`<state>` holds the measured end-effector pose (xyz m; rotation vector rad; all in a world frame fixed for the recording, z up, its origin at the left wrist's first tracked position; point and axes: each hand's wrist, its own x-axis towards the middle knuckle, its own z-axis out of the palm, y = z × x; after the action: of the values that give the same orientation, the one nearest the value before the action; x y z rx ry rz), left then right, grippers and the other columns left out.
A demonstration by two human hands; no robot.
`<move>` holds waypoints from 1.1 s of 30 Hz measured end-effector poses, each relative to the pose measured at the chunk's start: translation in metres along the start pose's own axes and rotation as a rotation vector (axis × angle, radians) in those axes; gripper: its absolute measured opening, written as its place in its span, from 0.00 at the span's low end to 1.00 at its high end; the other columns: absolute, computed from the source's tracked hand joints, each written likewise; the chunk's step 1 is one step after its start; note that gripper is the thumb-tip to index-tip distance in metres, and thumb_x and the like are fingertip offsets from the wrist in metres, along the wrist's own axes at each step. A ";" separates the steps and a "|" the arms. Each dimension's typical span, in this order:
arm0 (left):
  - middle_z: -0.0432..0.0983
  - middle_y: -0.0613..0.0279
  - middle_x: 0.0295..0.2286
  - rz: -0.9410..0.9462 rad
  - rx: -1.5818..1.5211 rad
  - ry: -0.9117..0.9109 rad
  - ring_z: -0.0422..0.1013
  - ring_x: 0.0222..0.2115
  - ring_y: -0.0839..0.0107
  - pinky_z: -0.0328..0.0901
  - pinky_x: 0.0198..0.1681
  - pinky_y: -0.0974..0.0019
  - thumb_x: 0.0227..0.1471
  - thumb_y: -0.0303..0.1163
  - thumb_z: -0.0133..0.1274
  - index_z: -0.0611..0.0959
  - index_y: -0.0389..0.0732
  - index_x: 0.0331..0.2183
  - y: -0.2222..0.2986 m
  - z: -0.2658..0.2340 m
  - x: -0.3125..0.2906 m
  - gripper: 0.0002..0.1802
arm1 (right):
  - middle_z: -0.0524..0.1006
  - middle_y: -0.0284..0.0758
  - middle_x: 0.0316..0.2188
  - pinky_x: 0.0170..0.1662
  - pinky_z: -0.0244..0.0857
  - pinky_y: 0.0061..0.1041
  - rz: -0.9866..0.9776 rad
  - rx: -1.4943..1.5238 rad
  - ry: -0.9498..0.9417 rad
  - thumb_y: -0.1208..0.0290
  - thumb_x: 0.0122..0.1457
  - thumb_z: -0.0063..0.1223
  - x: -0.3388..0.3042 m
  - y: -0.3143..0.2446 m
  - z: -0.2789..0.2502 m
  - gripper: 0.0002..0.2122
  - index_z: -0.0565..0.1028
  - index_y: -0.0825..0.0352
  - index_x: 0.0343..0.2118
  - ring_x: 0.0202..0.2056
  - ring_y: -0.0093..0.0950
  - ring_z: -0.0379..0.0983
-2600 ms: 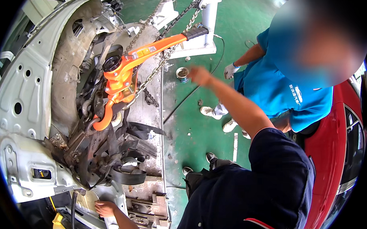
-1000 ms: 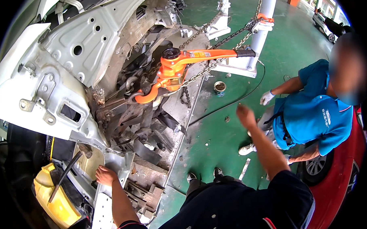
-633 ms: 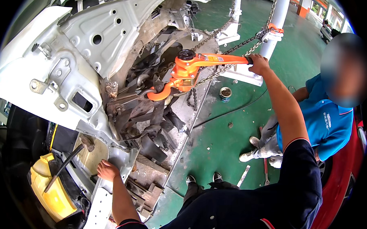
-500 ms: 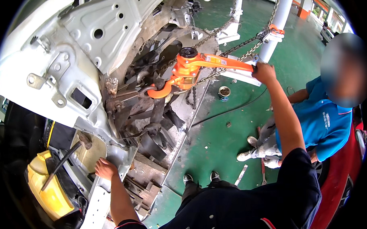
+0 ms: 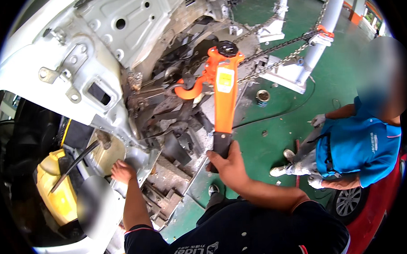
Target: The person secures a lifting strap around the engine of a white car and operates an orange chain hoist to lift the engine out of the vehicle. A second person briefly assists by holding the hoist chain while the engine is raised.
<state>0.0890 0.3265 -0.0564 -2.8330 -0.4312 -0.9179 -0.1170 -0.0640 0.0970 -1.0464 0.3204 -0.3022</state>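
Note:
My right hand (image 5: 232,168) is closed around the black grip of an orange lever hoist (image 5: 225,97). The lever points toward me, and a black round knob tops the hoist body. Its orange hook (image 5: 189,91) is linked to a dark metal part at the front of a stripped white car body (image 5: 106,45). Chains (image 5: 277,61) run from the hoist to the right, toward a grey post (image 5: 329,19). My left hand (image 5: 123,171) rests on the metal edge of the car body with its fingers partly spread. Beside it lies a hammer (image 5: 75,165) across a yellow part.
A person in a blue shirt (image 5: 343,144) and gloves stands at the right, near a red car (image 5: 381,206). An open can (image 5: 262,97) and a cable (image 5: 275,118) are on the green floor. Metal blocks (image 5: 163,202) lie below the car body.
My right hand has swung the hoist lever from the far right toward me. The left hand stays on the car body. The view has shifted slightly, and the person in blue has turned somewhat.

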 end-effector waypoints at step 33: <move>0.78 0.61 0.39 0.020 0.001 0.068 0.71 0.42 0.56 0.61 0.45 0.49 0.65 0.45 0.34 0.83 0.46 0.40 0.002 -0.002 -0.001 0.23 | 0.74 0.35 0.29 0.30 0.71 0.28 0.113 -0.141 -0.064 0.61 0.59 0.63 0.005 0.043 0.013 0.24 0.62 0.71 0.46 0.26 0.24 0.73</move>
<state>0.0879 0.3240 -0.0559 -2.7906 -0.3947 -1.0061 -0.1030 -0.0354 0.0651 -1.1696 0.3452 -0.1456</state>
